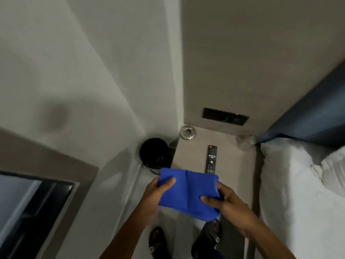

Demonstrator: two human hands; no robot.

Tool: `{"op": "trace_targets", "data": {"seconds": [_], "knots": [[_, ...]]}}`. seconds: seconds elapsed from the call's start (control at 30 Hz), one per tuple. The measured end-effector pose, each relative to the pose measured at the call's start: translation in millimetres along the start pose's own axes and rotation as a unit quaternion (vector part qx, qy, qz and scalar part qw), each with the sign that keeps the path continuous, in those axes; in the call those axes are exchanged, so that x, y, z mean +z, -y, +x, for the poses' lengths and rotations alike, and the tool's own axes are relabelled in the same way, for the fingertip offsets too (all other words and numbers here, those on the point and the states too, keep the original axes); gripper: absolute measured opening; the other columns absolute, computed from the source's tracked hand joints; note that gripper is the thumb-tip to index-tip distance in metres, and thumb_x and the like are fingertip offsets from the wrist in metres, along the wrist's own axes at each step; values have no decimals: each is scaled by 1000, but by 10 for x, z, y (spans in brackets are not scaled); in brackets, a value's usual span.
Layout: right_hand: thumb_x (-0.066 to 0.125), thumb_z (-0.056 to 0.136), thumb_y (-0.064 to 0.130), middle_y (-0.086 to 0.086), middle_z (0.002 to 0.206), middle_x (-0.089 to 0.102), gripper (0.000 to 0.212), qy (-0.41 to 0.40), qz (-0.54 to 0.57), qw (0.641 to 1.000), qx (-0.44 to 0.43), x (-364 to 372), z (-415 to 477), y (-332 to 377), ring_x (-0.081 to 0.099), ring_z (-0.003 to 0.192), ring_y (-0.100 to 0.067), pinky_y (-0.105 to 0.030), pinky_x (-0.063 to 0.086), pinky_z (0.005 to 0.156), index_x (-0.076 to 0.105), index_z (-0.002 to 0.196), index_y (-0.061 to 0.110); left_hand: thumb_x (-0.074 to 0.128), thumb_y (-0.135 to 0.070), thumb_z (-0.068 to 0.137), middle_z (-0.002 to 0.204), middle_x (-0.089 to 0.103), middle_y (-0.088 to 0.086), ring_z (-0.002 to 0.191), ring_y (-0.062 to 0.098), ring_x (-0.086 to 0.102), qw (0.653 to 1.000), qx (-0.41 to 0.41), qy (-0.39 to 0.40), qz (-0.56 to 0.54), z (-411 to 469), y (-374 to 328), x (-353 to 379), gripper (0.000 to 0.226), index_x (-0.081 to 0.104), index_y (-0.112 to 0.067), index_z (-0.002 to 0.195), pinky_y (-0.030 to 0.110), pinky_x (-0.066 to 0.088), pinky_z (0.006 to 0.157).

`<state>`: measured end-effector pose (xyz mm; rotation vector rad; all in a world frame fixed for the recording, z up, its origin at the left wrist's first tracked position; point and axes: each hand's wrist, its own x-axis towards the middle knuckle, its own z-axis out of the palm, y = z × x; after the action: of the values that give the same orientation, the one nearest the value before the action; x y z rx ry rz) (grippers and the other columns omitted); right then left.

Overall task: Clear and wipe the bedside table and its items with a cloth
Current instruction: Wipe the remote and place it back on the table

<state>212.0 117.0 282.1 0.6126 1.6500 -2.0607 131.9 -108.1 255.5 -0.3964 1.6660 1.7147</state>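
A folded blue cloth (188,193) hangs in the air in front of the beige bedside table (233,165). My left hand (156,193) grips its left edge and my right hand (229,202) grips its right side, thumb on top. On the table lie a black remote control (211,157), a round metal ashtray (187,132) at the back left corner and a clear glass (245,142) at the back right. The cloth covers the near end of the remote.
A black waste bin (155,153) stands on the floor left of the table. A bed with white linen (298,184) and a blue headboard (313,113) borders the table on the right. A dark socket panel (225,116) sits in the wall above. My sandalled feet (158,242) are below.
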Motion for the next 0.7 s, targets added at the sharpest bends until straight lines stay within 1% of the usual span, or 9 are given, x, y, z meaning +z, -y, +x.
{"op": "trace_targets", "data": {"seconds": [0.07, 0.13, 0.23, 0.3, 0.4, 0.5, 0.57, 0.63, 0.7], "knots": [[69, 85, 0, -13, 112, 71, 36, 29, -70, 997, -17, 385, 36, 104, 68, 104, -29, -42, 57, 87, 63, 119, 9, 78, -34, 80, 114, 75, 1, 105, 20, 71, 999, 18, -2, 44, -235, 94, -371, 37, 71, -22, 114, 39, 58, 88], [66, 87, -1, -14, 111, 72, 29, 16, -126, 991, -32, 748, 146, 128, 69, 102, -27, -46, 54, 91, 64, 116, 4, 77, -27, 82, 106, 77, 5, 98, 21, 73, 994, 28, -87, 65, -488, 183, -798, 20, 76, -19, 101, 43, 59, 88], [64, 91, 6, -11, 109, 73, 20, -2, -207, 977, -53, 1270, 332, 111, 69, 97, -26, -52, 52, 90, 65, 111, 8, 71, -30, 87, 88, 77, 6, 82, 17, 74, 976, 34, -192, 96, -827, 254, -1354, 14, 75, -17, 83, 34, 58, 72], [62, 94, 17, -12, 105, 72, 23, 33, -263, 962, -69, 1773, 471, 132, 69, 77, -23, -46, 58, 70, 61, 116, 14, 63, -41, 91, 75, 74, 3, 73, 18, 71, 962, 40, -243, 114, -1094, 317, -1717, 30, 73, -15, 79, 32, 55, 67], [52, 98, 32, -10, 103, 70, 23, 109, -344, 932, -44, 2501, 729, 186, 67, 60, -21, -27, 48, 40, 50, 120, 27, 56, -50, 90, 61, 66, 2, 59, 13, 64, 931, 37, -340, 127, -1353, 443, -2185, 43, 69, -13, 74, 26, 49, 62], [48, 98, 23, -16, 90, 67, 18, 158, -372, 915, -8, 3170, 1019, 184, 62, 56, -21, -24, 43, 40, 52, 114, 14, 68, -36, 88, 87, 71, 0, 78, 18, 66, 903, 51, -422, 64, -1493, 575, -2667, 19, 66, -19, 93, 34, 52, 76], [52, 96, 19, -14, 94, 62, 18, 166, -376, 911, 21, 3538, 1190, 134, 59, 60, -19, -23, 44, 40, 53, 113, 12, 79, -26, 80, 104, 63, 1, 90, 25, 64, 877, 61, -476, 8, -1510, 700, -2925, 50, 55, -15, 123, 37, 50, 82], [57, 94, 19, -12, 112, 55, 31, 168, -370, 912, 55, 3838, 1378, 29, 57, 72, -18, -18, 47, 39, 50, 124, 16, 79, -27, 80, 107, 57, 0, 93, 29, 63, 860, 38, -506, 55, -1473, 864, -3139, 59, 48, -17, 129, 38, 49, 82], [62, 93, 17, -13, 126, 50, 47, 158, -368, 914, 64, 4074, 1586, -117, 58, 84, -22, -21, 53, 45, 43, 135, 16, 73, -27, 85, 112, 67, 7, 99, 34, 66, 843, 38, -509, 173, -1423, 1002, -3301, 39, 58, -19, 120, 36, 47, 81]]}}
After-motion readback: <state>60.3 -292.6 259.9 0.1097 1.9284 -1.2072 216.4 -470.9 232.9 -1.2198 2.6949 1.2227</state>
